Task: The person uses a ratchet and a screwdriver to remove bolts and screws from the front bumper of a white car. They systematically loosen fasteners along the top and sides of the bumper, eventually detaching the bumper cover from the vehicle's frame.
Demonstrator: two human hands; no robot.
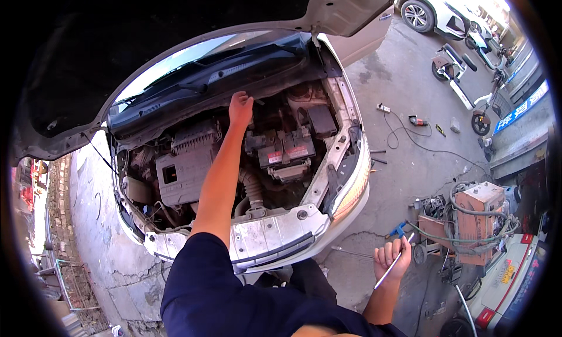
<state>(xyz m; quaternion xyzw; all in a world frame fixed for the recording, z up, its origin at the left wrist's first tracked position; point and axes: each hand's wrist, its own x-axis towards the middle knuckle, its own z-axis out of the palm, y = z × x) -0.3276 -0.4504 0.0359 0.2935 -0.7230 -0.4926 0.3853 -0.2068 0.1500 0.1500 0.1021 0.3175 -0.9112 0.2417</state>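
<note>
1. Beneath the raised black-lined hood (76,97), the dark, dusty engine bay (275,108) of a white car (351,211) is edged by a pale metal front panel (269,237) on the person's side and a pale fender rail (335,155) on the right.
2. Inside those edges, room is tight: a grey plastic engine cover (187,173) with a square opening sits to the left, a ribbed grey hose (252,187) and a black battery with a red-and-white label (285,154) to the right.
3. Beyond the bumper, grey concrete ground (404,179) stretches toward an orange-brown box-shaped machine (480,193) draped with hose.
4. The left hand (240,107) is at the bay's rear, near the black plastic windscreen cowl (205,88), fingers bent; I cannot tell whether it grips anything.
5. The right hand (392,259), outside the bay and right of the bumper, is clenched round a slim silver metal rod (383,278), held aslant, both ends protruding.
</note>
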